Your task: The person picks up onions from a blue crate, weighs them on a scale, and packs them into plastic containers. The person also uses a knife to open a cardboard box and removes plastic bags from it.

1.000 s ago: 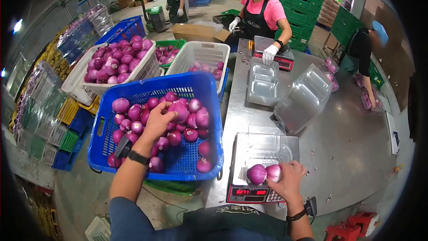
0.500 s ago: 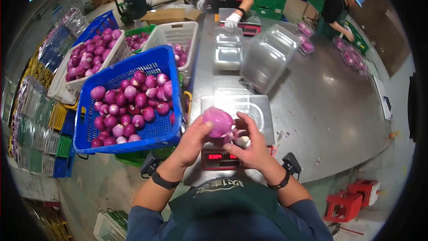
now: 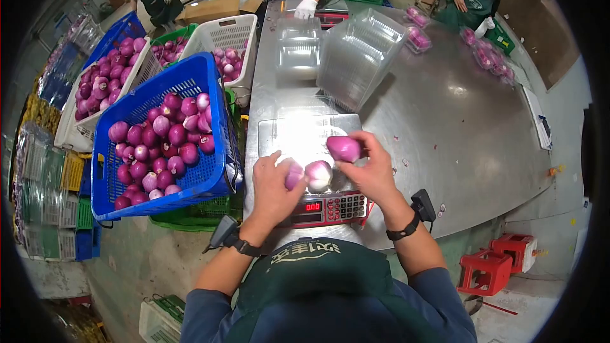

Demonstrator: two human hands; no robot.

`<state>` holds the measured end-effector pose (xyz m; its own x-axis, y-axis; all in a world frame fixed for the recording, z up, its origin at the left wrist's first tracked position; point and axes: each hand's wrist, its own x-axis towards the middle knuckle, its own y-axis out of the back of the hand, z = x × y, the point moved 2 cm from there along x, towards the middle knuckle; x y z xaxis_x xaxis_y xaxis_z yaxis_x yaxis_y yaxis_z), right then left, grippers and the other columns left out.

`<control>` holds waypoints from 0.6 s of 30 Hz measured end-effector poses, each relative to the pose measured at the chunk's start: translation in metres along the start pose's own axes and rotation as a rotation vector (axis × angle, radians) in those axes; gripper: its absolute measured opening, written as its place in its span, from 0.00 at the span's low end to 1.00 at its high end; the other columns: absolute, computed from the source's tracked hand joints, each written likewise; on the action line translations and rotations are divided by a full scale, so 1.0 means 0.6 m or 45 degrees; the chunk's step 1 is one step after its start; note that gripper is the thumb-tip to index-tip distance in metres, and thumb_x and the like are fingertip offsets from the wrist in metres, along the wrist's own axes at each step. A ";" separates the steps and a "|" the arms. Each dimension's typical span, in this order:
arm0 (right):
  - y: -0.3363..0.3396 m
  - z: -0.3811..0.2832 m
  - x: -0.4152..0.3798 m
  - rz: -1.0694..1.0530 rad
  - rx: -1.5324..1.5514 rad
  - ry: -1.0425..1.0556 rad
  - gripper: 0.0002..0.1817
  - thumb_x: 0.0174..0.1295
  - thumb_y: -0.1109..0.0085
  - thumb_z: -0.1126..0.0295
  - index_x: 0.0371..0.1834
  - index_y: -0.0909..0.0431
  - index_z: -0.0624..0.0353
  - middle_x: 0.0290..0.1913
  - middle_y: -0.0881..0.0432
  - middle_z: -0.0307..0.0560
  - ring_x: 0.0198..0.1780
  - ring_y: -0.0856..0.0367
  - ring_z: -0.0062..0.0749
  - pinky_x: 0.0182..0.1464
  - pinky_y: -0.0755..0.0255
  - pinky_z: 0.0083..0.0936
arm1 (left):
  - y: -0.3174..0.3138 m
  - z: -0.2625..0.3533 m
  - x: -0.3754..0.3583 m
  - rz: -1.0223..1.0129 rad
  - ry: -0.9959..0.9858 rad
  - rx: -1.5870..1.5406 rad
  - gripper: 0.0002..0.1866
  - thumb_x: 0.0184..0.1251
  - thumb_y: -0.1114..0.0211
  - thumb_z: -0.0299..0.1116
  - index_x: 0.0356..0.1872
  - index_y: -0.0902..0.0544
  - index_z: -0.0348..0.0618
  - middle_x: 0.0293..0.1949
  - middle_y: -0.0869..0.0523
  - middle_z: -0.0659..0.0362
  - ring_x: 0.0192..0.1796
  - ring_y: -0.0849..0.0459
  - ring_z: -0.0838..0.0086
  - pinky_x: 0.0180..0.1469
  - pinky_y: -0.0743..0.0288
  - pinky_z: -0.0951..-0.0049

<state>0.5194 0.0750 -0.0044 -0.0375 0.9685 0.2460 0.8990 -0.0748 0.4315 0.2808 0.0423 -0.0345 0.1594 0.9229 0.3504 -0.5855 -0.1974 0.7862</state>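
Note:
My left hand [image 3: 274, 185] grips a red onion [image 3: 293, 174] over the clear plastic tray [image 3: 298, 134] on the weighing scale [image 3: 321, 206]. My right hand [image 3: 373, 168] holds another red onion [image 3: 344, 148] above the same tray. A third onion [image 3: 318, 174] lies in the tray between my hands. The scale's red display is lit. A blue basket [image 3: 210, 178] full of red onions stands just left of the scale.
A stack of clear clamshell trays [image 3: 356, 57] sits further up the steel table [image 3: 457, 140]. White crates of onions [image 3: 101, 89] stand at left. Other people work at the table's far end and far right. Red stools [image 3: 486, 270] are at lower right.
My left hand took an onion from the blue basket and carried it to the scale. Both hands now hold onions lower over the tray. The camera view tilted down and right.

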 end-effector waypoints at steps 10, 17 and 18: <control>-0.077 0.024 0.039 -0.105 -0.290 0.477 0.20 0.50 0.25 0.73 0.49 0.14 0.57 0.52 0.12 0.52 0.54 0.16 0.51 0.59 0.23 0.43 | -0.014 -0.042 -0.010 0.011 0.091 -0.283 0.29 0.53 0.23 0.33 0.58 0.21 0.41 0.64 0.24 0.44 0.68 0.30 0.44 0.71 0.35 0.49; -0.021 0.066 0.043 0.059 -0.166 -0.143 0.15 0.60 0.26 0.68 0.49 0.12 0.60 0.42 0.12 0.48 0.41 0.14 0.34 0.47 0.19 0.30 | 0.006 -0.077 -0.071 0.058 0.439 -0.624 0.34 0.57 0.21 0.28 0.65 0.26 0.39 0.61 0.23 0.50 0.57 0.20 0.64 0.55 0.20 0.68; -0.018 0.071 0.045 0.068 -0.133 -0.304 0.15 0.62 0.26 0.67 0.50 0.12 0.60 0.40 0.12 0.46 0.37 0.14 0.29 0.44 0.20 0.27 | 0.008 -0.083 -0.089 -0.023 0.636 -0.722 0.33 0.60 0.22 0.26 0.66 0.26 0.40 0.57 0.23 0.54 0.53 0.20 0.72 0.51 0.20 0.73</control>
<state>0.5276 0.1121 -0.0394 0.1243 0.9901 0.0646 0.8465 -0.1397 0.5137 0.2297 0.0083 -0.0746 -0.1272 0.9911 -0.0387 -0.9269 -0.1049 0.3603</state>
